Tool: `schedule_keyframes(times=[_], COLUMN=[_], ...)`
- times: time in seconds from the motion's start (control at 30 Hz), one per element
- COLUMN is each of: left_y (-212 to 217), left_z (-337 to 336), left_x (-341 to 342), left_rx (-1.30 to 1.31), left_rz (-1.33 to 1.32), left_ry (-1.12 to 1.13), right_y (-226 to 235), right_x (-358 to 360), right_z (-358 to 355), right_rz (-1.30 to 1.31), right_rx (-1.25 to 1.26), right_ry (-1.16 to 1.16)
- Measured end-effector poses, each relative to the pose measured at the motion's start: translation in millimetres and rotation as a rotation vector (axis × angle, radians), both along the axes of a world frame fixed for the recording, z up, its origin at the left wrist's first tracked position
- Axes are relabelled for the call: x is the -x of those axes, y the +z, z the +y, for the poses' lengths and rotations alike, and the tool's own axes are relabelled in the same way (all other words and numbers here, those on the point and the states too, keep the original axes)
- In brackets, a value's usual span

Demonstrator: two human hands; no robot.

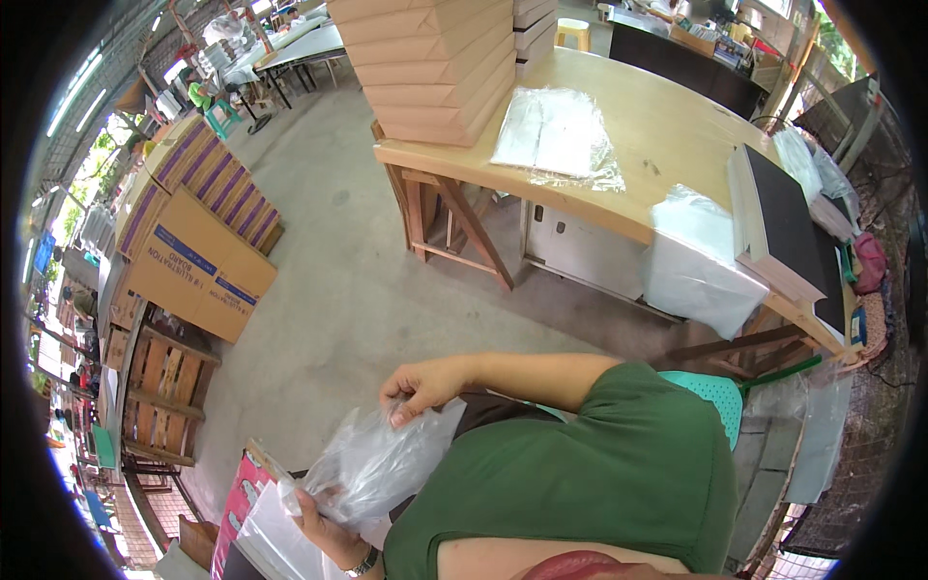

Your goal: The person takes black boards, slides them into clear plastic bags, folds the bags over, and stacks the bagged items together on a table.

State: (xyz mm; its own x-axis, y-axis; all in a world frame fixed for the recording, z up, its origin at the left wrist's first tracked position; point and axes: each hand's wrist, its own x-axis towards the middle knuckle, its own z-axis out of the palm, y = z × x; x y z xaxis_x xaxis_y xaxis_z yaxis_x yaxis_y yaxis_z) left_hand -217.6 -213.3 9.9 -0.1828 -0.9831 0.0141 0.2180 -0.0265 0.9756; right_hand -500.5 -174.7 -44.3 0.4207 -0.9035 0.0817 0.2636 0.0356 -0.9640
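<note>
My right hand [422,385] reaches across my green shirt and pinches the top edge of a crumpled clear plastic bag [372,464]. My left hand [324,527], with a watch on its wrist, grips the lower end of the same bag. The bag hangs between both hands, above a stack of white flat sheets [275,546] and a pink printed package [242,503] at the lower left.
A wooden table [667,126] ahead carries clear plastic sheets [556,135], a tall stack of brown boards [435,68], black-topped boards [783,222] and a white bag [696,266] hanging off its edge. Cardboard boxes [193,261] and a wooden pallet [164,387] stand left. A teal chair [715,391] is behind me.
</note>
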Motion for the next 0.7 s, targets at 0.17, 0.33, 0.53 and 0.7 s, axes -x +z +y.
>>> schedule_keyframes(times=[0.17,0.33,0.53,0.7], left_y=[6.1,24.4,64.1,42.7], left_z=[-3.6,1.2,52.9,65.8], left_x=[-46.6,-120.1,-203.6,-241.9], left_rx=[-0.134,0.101,0.081,0.147], left_rz=[-0.025,-0.119,0.075,-0.297], left_ry=[0.221,0.735,1.058,1.315], right_y=[-20.8,-23.6,-18.0,-29.0], right_x=[-13.1,26.5,53.5,51.6], right_z=[-21.6,-26.2,-34.2,-38.8], right_rz=[0.049,0.242,0.059,0.030], right_rx=[-0.039,-0.024,-0.087,-0.066], right_ry=[0.027,-0.304,-0.581,-0.654])
